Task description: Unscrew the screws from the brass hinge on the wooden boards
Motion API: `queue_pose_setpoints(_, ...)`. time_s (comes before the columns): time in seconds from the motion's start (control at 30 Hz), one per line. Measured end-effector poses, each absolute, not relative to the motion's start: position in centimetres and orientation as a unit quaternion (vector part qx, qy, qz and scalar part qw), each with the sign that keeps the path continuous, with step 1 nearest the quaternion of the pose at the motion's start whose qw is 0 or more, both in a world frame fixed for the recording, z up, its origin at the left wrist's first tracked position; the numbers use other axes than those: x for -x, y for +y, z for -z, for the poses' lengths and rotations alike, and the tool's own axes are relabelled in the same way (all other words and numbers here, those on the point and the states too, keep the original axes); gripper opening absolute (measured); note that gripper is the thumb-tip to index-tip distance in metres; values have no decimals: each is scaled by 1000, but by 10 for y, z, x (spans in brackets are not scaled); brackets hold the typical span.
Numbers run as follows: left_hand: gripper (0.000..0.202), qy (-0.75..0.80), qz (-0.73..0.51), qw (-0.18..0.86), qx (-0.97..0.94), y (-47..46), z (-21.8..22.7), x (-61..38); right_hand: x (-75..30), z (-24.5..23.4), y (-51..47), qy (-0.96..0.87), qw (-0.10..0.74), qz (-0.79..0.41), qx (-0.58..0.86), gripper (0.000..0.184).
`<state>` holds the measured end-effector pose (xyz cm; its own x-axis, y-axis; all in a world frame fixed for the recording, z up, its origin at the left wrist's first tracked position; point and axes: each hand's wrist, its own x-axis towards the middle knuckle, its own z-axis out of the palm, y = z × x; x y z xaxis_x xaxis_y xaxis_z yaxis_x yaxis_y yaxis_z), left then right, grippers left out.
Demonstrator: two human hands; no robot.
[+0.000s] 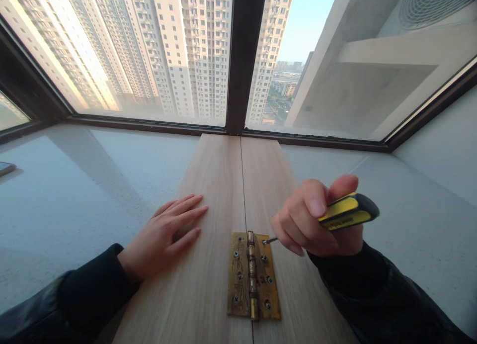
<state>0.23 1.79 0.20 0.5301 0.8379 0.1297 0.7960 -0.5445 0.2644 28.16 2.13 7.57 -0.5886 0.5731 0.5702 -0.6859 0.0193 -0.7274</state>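
A worn brass hinge [252,277] lies opened flat across the seam between two pale wooden boards, with screws in several of its holes. My right hand [316,217] is wrapped round a yellow and black screwdriver [348,211]. Its thin shaft slants down to the left, and the tip meets the screw at the top of the hinge's right leaf. Flat on the left board [208,185] rests my left hand [171,229], fingers stretched out and holding nothing. The right board [266,180] lies under the other leaf.
The boards lie on a white speckled sill [149,160] that reaches to a dark window frame [238,60]. Part of a flat dark object [6,168] shows at the left edge. Tall buildings stand outside the glass.
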Motion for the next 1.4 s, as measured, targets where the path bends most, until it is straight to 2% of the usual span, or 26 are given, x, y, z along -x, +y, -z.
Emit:
queue_pose_setpoints(0.07,46,470,-121,87,-870,18,-2,-3,-283,-77,20,-551,444,-705,-47,60)
queue_pose_setpoints(0.27,46,468,-121,87,-871,17,-2,-2,-288,-76,24,-609,444,-657,-27,47)
queue_pose_setpoints(0.4,46,467,-122,85,-872,17,-2,-2,-284,-76,25,-627,441,-642,-26,53)
queue_pose_setpoints(0.57,46,466,-125,84,-872,18,-1,-1,-282,-76,23,-557,416,-711,-107,61)
queue_pose_setpoints(0.8,46,465,-123,79,-873,18,1,0,-291,-77,24,-608,423,-671,-39,50)
queue_pose_setpoints(0.93,46,464,-124,76,-874,18,2,0,-287,-76,28,-633,440,-636,-35,55)
queue_pose_setpoints(1.1,45,465,-122,77,-873,18,1,0,-282,-73,25,-571,419,-693,-138,55)
queue_pose_setpoints(1.3,46,463,-123,75,-875,18,0,-1,-289,-74,24,-583,425,-689,-68,60)
queue_pose_setpoints(1.4,46,463,-127,74,-874,19,1,-1,-290,-72,26,-592,420,-683,-74,56)
